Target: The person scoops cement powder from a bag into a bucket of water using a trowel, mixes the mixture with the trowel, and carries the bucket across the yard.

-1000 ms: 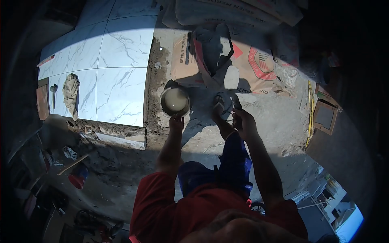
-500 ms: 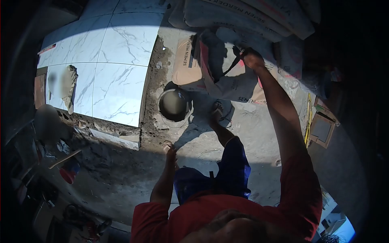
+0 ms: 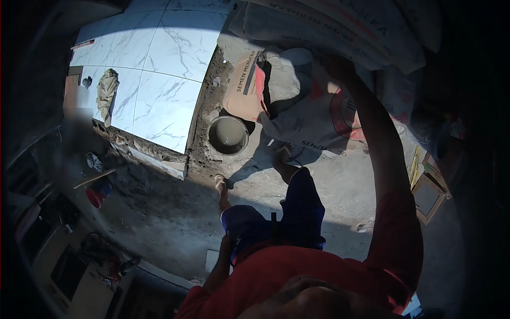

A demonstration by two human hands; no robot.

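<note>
My right hand (image 3: 338, 70), in deep shadow, is at the far side of an opened paper cement bag (image 3: 319, 125) printed "SEMEN". Its fingers look closed, but what they grip is too dark to make out. Just left of it, a rounded pale grey object (image 3: 296, 56) rests at the bag's torn opening, where grey powder (image 3: 284, 82) shows. My left hand (image 3: 225, 247) hangs low beside my blue shorts, its fingers lost in shadow. Between the bag and the tiles stands a bucket (image 3: 213, 142) with cloudy grey liquid inside.
Stacked cement bags (image 3: 329, 29) rise behind the opened one. White marbled tiles (image 3: 167, 106) lie at left, with a crumpled cloth (image 3: 108, 93) on them. A red and blue container (image 3: 98, 194) is at lower left. A framed board (image 3: 428, 198) lies at right.
My right hand has moved slightly away from me and into shadow. My left hand has drawn back from in front of my shorts to beside them. The view has shifted.
</note>
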